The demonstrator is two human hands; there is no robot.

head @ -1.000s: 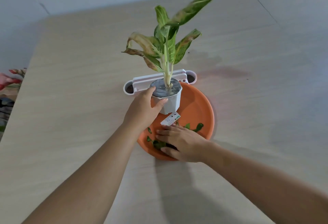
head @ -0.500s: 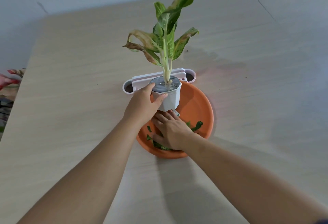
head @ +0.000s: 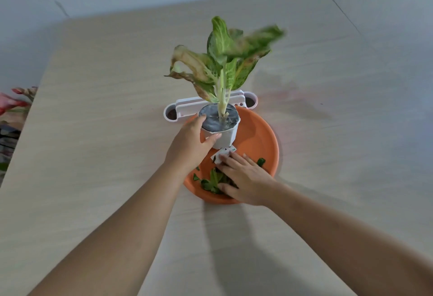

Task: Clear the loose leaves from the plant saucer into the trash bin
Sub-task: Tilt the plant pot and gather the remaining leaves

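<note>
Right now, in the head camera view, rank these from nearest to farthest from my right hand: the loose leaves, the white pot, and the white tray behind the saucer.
From the right hand:
1. Loose leaves, under its fingers in the saucer.
2. White pot, just beyond, held by the left hand.
3. White tray, behind the saucer.

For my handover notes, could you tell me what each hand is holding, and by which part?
The left hand grips the white pot by its rim and side; the right hand lies flat on loose leaves, gripping nothing.
</note>
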